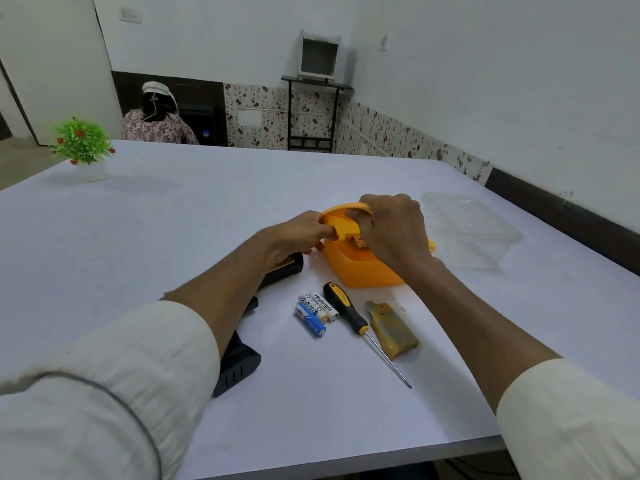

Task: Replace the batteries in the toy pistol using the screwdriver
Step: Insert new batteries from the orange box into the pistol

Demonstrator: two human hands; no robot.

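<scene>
1. The toy pistol (242,362), black, lies on the worktop (173,237) at the near left, mostly hidden under the left forearm.
2. The left hand (294,237) pinches the rim of the orange box (360,268); the right hand (391,230) curls over its lid.
3. The batteries (316,313) and the screwdriver (346,311) lie near the box.
4. The pistol looks light and stiff; I would take it by the grip.

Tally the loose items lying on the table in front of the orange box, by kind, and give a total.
AAA batteries: 3
Screwdriver, black and yellow grip: 1
Battery cover, yellowish: 1
Small screw: 1
Total: 6
</scene>
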